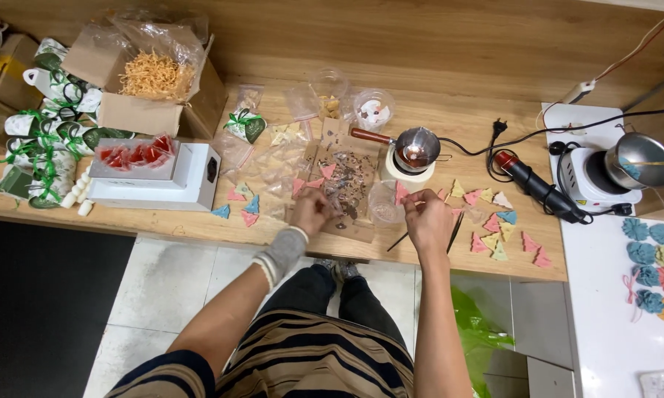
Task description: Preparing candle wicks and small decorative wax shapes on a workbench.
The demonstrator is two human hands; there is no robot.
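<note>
My left hand, with a grey wrist wrap, is curled over a small pink tree-shaped piece on the brown card strewn with dark crumbs. My right hand pinches another pink tree-shaped piece between thumb and fingers, just above a clear plastic cup. More small coloured tree shapes lie scattered on the wooden bench to the right, and a few others to the left.
A small metal pot sits on a white holder behind the card. A red-tipped heat tool and hot plate with pan stand at right. A white box, a cardboard box of straw and wrapped gifts fill the left.
</note>
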